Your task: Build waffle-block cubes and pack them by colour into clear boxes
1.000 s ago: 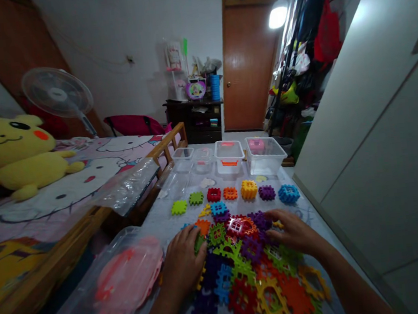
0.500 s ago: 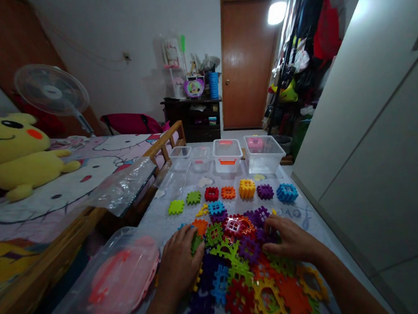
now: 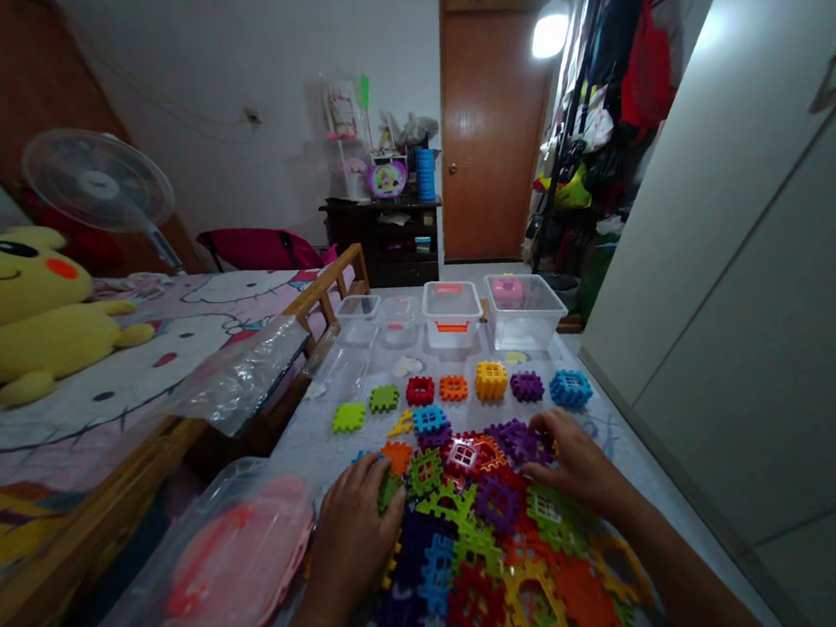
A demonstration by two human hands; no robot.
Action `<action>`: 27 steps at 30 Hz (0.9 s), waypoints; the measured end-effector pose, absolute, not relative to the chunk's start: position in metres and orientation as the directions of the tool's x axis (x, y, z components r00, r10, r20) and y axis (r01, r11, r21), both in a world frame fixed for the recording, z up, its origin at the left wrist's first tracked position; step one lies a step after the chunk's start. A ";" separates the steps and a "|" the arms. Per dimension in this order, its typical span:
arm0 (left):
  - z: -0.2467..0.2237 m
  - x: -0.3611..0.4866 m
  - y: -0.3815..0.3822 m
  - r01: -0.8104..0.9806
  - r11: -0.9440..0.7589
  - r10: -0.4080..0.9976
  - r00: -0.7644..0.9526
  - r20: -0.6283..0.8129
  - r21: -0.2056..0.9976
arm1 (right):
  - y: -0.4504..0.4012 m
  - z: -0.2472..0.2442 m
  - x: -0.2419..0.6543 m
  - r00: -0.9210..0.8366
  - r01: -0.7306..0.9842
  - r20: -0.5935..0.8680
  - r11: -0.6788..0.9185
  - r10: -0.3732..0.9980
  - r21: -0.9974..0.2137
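A heap of plastic interlocking building blocks in several colours lies on the table in front of me. My left hand is at the heap's left side, its thumb and fingers curled around a green building block. On the right, my right hand has its fingers and thumb on a purple building block; the fingers partly hide it. Between the hands lie a red window block and another purple block. Nearer me are a dark red block and a yellow frame block.
Beyond the heap runs a row of colour-sorted blocks, among them a yellow stack and a blue stack. Clear plastic boxes stand at the far end. A clear lid lies left, beside the wooden bed rail.
My right hand has shifted slightly up, and the purple block at its fingers has tilted and moved. A green window block below it shows more. My left hand stays nearly still.
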State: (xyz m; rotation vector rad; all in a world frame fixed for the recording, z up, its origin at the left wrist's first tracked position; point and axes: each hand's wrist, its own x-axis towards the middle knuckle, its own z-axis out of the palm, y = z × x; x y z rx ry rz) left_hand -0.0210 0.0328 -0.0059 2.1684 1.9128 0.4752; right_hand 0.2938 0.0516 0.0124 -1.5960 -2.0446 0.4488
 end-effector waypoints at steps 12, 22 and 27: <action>-0.006 -0.022 0.032 0.924 -0.144 0.988 0.116 0.100 0.355 | 0.073 -0.015 0.285 -0.052 0.936 0.217 0.124 0.975 -0.328; -0.012 -0.023 0.034 0.918 -0.151 0.986 0.112 0.125 0.366 | 0.074 -0.015 0.289 -0.061 0.916 0.299 0.172 0.952 -0.363; -0.012 -0.023 0.034 0.919 -0.149 0.986 0.109 0.127 0.366 | 0.070 -0.001 0.328 -0.021 0.890 0.202 0.110 0.979 -0.442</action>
